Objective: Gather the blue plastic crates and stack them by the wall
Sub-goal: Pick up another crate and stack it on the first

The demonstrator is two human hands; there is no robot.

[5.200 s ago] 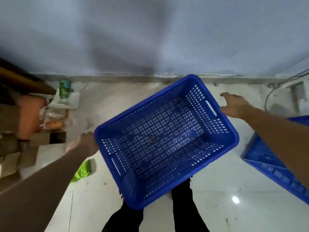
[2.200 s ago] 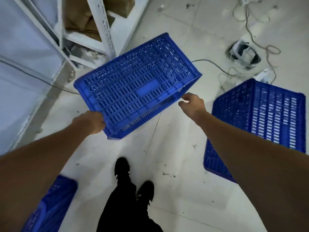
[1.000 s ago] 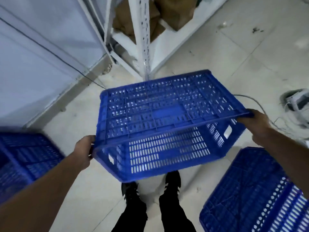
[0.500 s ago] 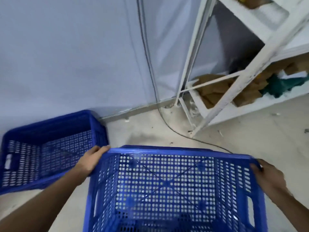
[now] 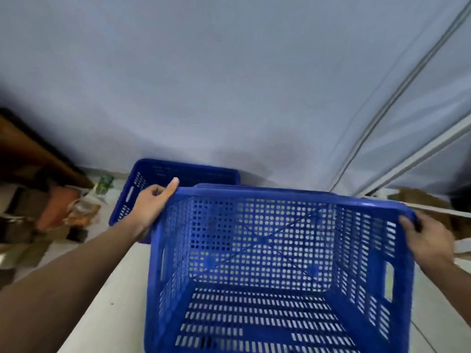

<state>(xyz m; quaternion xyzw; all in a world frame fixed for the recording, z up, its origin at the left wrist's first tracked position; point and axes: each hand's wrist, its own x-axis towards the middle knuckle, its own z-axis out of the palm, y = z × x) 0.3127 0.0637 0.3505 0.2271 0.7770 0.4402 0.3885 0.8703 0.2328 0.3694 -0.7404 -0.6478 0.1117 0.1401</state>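
In the head view a blue perforated plastic crate (image 5: 267, 263) fills the lower middle of the picture, tipped so that its open mouth faces the camera and its dotted bottom panel faces the wall (image 5: 229, 85). The left hand (image 5: 153, 203) is clenched on the crate's upper left corner, thumb lying along the top of the rim and fingers curled behind it. The right hand (image 5: 427, 242) has its grip closed over the upper right corner, fingers hooked over the rim beside the slotted side wall with its handle opening. Both bare forearms reach in from the lower corners of the picture. Just behind the held crate, on the pale floor (image 5: 107, 301) at the foot of the wall, sits a second blue crate (image 5: 163, 179), mouth up, partly hidden by the first. To the left of it, near the wall, stands a green bottle (image 5: 104, 183), and further left lies a blurred heap of brown and orange clutter (image 5: 51, 212). A thin cable (image 5: 397, 98) runs slantwise down the wall on the right, with a white shelf frame (image 5: 420, 154) beside it.
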